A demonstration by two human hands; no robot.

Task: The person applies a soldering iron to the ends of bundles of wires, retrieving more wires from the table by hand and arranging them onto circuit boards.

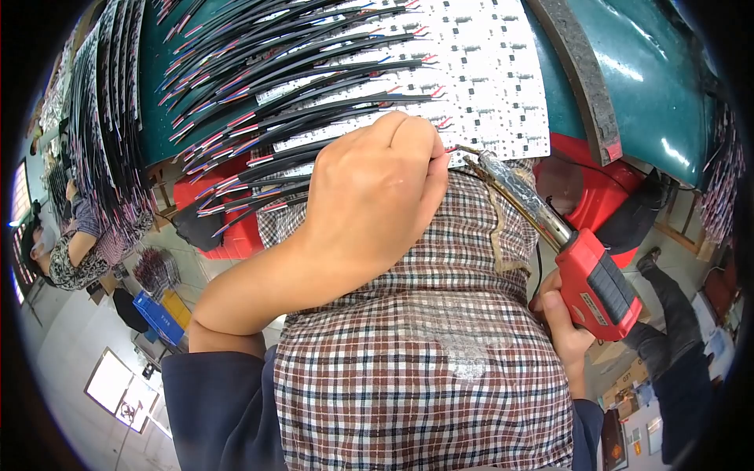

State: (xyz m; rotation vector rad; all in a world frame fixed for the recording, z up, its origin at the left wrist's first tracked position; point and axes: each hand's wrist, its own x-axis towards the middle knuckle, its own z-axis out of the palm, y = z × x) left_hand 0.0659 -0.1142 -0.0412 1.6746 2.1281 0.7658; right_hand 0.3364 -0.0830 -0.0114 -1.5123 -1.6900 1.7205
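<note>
Glossy green tabletop (640,82): I see the right hand (559,320) gripping a red-black, pistol-shaped soldering iron (581,255); slippage could burn the left hand (377,184), pinched narrow, contents hidden.

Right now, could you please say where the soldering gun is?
In the head view, the soldering gun is right of centre in the right hand, its tip beside the left hand near the lower edge of the circuit board.

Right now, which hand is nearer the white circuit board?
Left. The left hand is at the near edge of the board; the right hand, farther back, grips the red soldering gun.
</note>
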